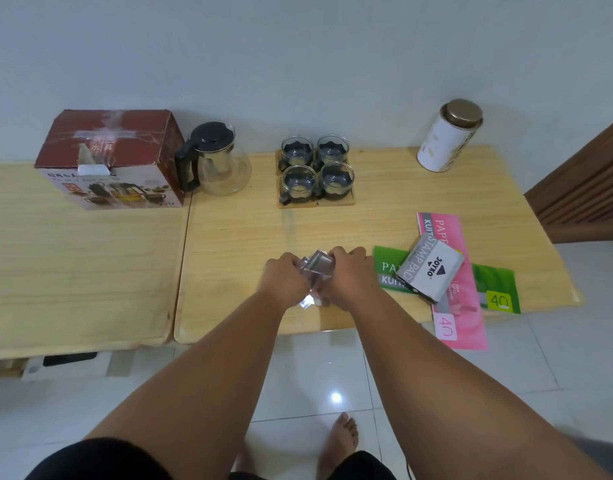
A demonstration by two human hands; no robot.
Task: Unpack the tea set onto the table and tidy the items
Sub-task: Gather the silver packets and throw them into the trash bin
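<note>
Both hands meet over the front of the wooden table [246, 244]. My left hand [286, 280] and my right hand [346, 275] both grip a crumpled clear plastic wrapper [318, 266] between them. At the back stands a glass teapot [217, 161] with a black lid and handle. To its right, several glass cups [315, 168] with dark holders sit on wooden coasters in a square. The red tea set box [109, 157] stands at the back left on the neighbouring table.
A white tin [448, 136] with a bronze lid stands at the back right. A grey stamp pad box [429, 270] lies on a pink paper pack [457, 306] and a green one [499, 292] near the right front edge. Wooden slats [589, 188] stand right of the table.
</note>
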